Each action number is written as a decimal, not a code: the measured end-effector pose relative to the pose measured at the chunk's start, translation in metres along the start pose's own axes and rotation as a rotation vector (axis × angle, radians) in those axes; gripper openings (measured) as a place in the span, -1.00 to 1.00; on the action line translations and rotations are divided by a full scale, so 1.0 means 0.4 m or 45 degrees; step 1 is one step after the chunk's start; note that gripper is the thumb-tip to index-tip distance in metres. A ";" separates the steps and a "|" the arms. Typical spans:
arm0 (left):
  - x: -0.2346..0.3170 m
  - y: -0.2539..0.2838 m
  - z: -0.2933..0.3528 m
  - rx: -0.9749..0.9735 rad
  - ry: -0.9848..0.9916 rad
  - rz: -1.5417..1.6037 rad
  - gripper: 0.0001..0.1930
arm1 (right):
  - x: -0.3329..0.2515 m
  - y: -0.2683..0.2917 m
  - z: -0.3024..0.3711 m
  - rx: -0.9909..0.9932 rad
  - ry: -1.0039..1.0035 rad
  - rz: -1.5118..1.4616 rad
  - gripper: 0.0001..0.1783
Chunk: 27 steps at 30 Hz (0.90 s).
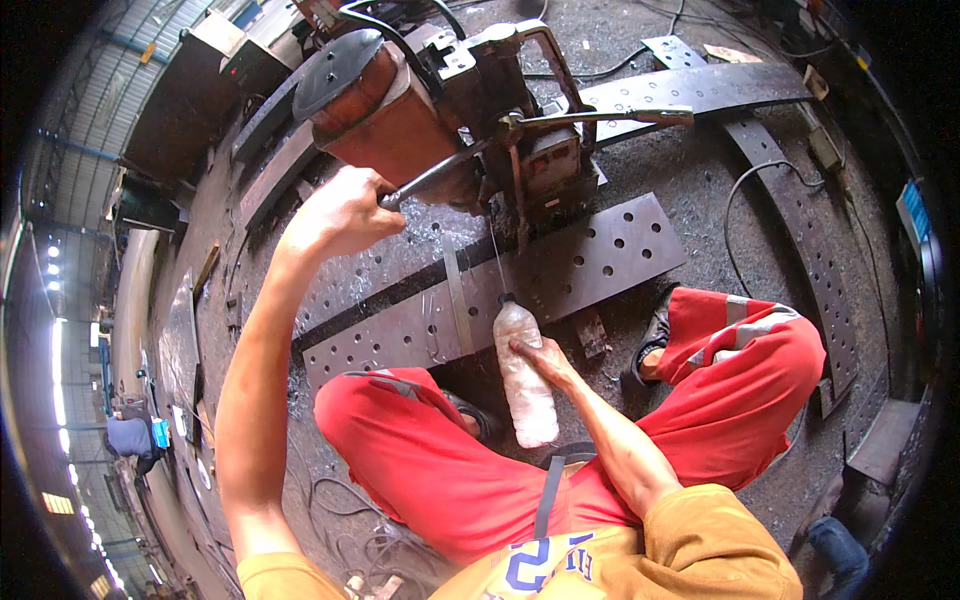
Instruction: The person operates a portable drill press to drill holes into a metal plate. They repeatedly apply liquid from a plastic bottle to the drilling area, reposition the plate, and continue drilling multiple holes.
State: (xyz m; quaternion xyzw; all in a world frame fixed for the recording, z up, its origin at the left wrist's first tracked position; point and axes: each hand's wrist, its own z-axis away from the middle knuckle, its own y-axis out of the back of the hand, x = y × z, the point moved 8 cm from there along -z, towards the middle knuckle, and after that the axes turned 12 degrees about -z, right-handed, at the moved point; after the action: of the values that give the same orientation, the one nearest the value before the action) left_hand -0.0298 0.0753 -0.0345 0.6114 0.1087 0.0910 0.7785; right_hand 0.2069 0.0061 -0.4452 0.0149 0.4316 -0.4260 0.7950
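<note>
Near, the right hand point(541, 362) has its fingers closed around a bottle point(526, 395); it looks cloudy and whitish, so how much is inside I cannot tell. Its thin tube point(497, 257) points to the drilling machine point(490, 85). Beyond, the metal plate point(550, 285) has already many holes; how many are left is not clear. Farther left, the left hand point(347, 215) has curled fingers at the black handle point(440, 173); firm grip or not, I cannot tell.

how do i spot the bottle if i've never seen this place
Start at the large machine with the orange-red housing, above a steel plate full of holes. Just below it, between the legs of the red trousers, the right hand grips the bottle. Its pale, whitish body and dark tip stand out from the dark metal nearby.
</note>
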 end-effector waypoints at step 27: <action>-0.005 -0.009 -0.004 -0.057 -0.033 0.022 -0.71 | -0.011 0.009 -0.001 0.058 0.031 0.017 -0.38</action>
State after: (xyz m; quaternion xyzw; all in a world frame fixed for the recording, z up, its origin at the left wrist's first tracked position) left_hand -0.0322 0.0756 -0.0381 0.5959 0.0913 0.0922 0.7925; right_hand 0.2078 0.0114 -0.4435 0.0411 0.4313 -0.4304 0.7919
